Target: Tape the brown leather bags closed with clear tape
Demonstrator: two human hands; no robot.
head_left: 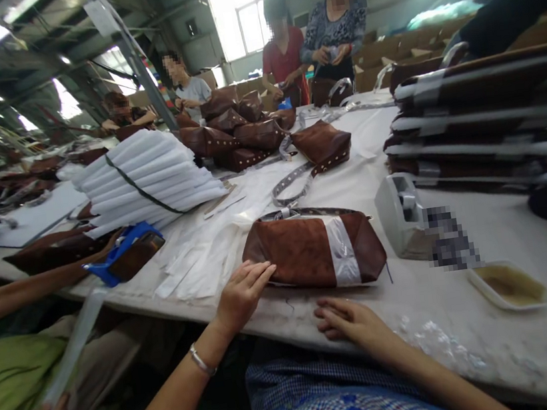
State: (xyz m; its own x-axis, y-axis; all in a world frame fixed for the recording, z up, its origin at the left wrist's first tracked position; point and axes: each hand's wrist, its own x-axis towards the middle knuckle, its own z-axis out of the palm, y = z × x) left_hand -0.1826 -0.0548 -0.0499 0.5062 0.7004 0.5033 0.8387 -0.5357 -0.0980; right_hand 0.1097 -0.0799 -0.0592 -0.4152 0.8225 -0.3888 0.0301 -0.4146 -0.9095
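Note:
A brown suede-like handbag (302, 248) lies on its side on the white-covered table in front of me, with clear wrapping (342, 249) around its right part. Its studded strap (296, 188) loops out behind it. My left hand (245, 293), with a silver bangle at the wrist, rests its outstretched fingers on the bag's left end and is not closed around it. Just in front of the bag, near the table edge, my right hand (346, 320) is loosely curled with its fingers apart. Nothing shows in it.
To the right stand a tape dispenser (403, 215), a shallow dish of brownish stuff (513, 284) and a tall stack of wrapped brown pieces (489, 119). Tied white sheets (149, 177) and more brown bags (238, 132) lie behind. A co-worker's hand holds a blue tape dispenser (131, 250) at left.

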